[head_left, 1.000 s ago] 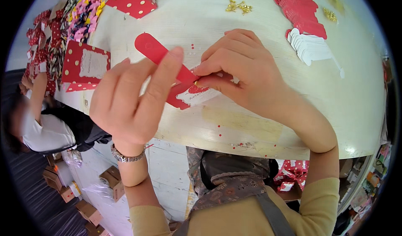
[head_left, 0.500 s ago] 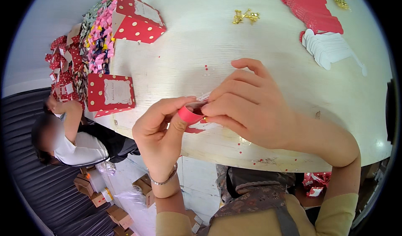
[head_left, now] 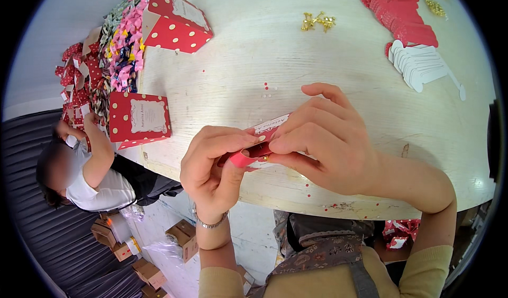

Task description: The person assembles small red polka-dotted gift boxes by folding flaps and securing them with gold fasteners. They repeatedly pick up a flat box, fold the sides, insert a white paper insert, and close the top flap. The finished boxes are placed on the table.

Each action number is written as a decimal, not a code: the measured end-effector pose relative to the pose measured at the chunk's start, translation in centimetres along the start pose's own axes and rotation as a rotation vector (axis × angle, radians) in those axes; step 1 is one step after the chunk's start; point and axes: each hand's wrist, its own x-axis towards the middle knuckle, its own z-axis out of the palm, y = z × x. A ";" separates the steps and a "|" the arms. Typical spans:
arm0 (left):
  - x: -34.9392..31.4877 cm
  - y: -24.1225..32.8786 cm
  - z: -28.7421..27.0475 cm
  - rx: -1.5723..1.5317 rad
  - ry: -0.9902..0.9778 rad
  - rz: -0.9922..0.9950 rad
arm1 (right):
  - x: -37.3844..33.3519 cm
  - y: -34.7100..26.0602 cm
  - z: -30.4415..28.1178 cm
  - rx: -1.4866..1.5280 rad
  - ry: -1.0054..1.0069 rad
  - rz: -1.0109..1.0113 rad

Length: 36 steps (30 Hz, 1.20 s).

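Observation:
Between my two hands is a small red card box (head_left: 272, 124) with a white printed label on one side and a curved red flap. My left hand (head_left: 209, 166) grips its left end, the thumb pressing the flap from the near side and the fingers curled behind. On the right edge my right hand (head_left: 328, 144) pinches the card between thumb and index finger, the other fingers loosely bent. A tiny gold spot shows by the right thumb; most of the box's lower part is hidden by my hands.
Two red dotted boxes (head_left: 139, 119) stand at the left beside heaped wrapped sweets (head_left: 124, 49), where a person (head_left: 95, 176) works. Gold paper fasteners (head_left: 317, 21) lie at the far middle. White card strips (head_left: 418, 65) and red card pieces (head_left: 399, 15) are stacked far right.
Both hands have shifted slightly right with the box. Its labelled side and inner opening now show more. At the left, the other person's arm has moved towards the heap.

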 end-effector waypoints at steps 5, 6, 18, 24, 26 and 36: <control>0.1 -0.7 -0.3 -0.140 -0.055 -0.031 | 0.0 0.0 0.1 0.005 0.010 -0.030; 0.2 -0.7 -0.5 -0.121 -0.079 -0.020 | 0.0 0.0 0.1 0.005 0.009 -0.028; -1.5 -1.1 0.1 0.031 -0.065 0.321 | -0.3 -1.1 -0.2 0.044 -0.128 0.012; -2.5 -2.1 0.2 -0.214 0.010 0.283 | -0.8 -1.1 0.4 0.104 -0.100 0.016; -2.2 -1.8 0.0 -0.188 -0.036 0.260 | -0.7 -1.2 0.1 0.122 -0.112 0.044; -2.4 -0.3 0.4 -0.031 0.061 0.068 | 0.0 -1.4 0.0 0.229 -0.140 0.124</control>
